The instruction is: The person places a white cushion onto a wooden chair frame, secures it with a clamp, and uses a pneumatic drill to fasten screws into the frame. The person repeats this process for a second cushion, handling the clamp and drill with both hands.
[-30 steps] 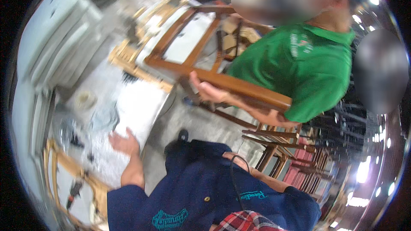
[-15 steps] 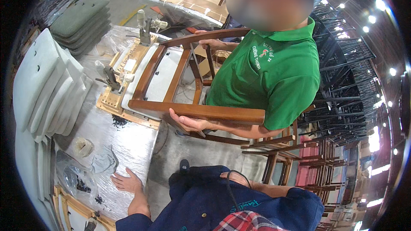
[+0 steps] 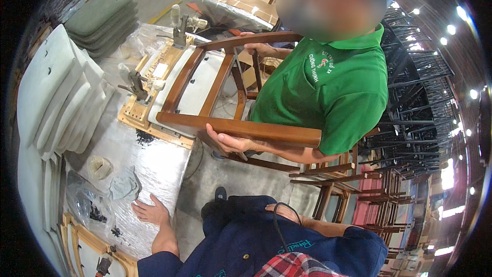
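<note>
Left hand (image 3: 149,211) spread flat on foil-covered tabletop (image 3: 154,164), right hand (image 3: 283,210) resting on dark blue jacket (image 3: 266,241), grip unclear, co-worker at twelve o'clock holding wooden chair frame (image 3: 225,123)

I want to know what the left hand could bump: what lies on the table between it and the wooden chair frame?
In the head view, between the left hand and the chair frame lie a crumpled grey rag and silvery table covering.
</note>
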{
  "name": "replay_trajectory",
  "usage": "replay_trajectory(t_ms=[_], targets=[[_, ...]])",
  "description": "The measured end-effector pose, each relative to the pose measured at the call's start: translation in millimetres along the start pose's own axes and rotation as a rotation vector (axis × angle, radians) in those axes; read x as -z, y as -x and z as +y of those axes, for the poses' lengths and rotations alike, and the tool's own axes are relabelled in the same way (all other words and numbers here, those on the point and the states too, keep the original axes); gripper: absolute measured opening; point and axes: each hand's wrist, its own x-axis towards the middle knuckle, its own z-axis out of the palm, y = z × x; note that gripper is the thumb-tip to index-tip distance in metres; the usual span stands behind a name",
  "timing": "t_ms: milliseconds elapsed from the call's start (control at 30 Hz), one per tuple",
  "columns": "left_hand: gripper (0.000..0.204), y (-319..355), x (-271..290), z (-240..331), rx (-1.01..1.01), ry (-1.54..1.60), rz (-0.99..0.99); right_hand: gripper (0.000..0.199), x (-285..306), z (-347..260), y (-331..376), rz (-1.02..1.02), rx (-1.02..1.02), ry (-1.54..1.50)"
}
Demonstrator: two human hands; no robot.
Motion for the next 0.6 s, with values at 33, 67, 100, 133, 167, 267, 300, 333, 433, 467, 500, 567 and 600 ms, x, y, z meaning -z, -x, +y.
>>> replay_trajectory(t_ms=[33,67,100,133,167,267,300,333,433,467,500,567,600], targets=[[0.082,1,0,1,0.003,0.003,0.002,0.045,0,-1,1,-0.001,-0.003,0.007],[0.082,1,-1,1,0.006,-0.001,-0.004,0.045,-1,-2,2,-0.001,-0.003,0.022],[0.082,2,-1,1,0.009,-0.004,-0.010,0.045,-1,-3,3,0.002,-0.002,0.027],[0.082,2,-2,1,0.012,-0.009,-0.016,0.045,-1,-3,4,0.004,-0.001,0.032],[0.082,2,-1,1,0.010,-0.003,-0.014,0.045,-1,-3,3,0.007,0.002,0.025],[0.082,0,1,-1,0.010,0.006,-0.008,0.046,0,-4,-1,-0.007,-0.004,0.010],[0.082,-1,0,-2,0.013,0.002,-0.006,0.046,0,-1,-1,-0.018,-0.013,0.004],[0.082,-1,-1,-2,0.016,-0.003,-0.003,0.047,0,0,1,-0.026,-0.027,0.001],[0.082,0,-4,1,0.023,-0.049,-0.029,0.047,-8,8,16,-0.060,-0.101,-0.028],[0.082,0,-1,2,0.008,-0.035,-0.013,0.048,-7,7,16,-0.075,-0.137,-0.042],[0.082,0,-3,0,0.011,-0.033,-0.003,0.048,-7,6,15,-0.089,-0.174,-0.056],[0.082,0,-9,-3,0.015,-0.027,0.016,0.049,-2,0,9,-0.100,-0.202,-0.039],[0.082,0,-9,-4,0.020,-0.024,0.012,0.049,0,-2,5,-0.104,-0.217,-0.029]])
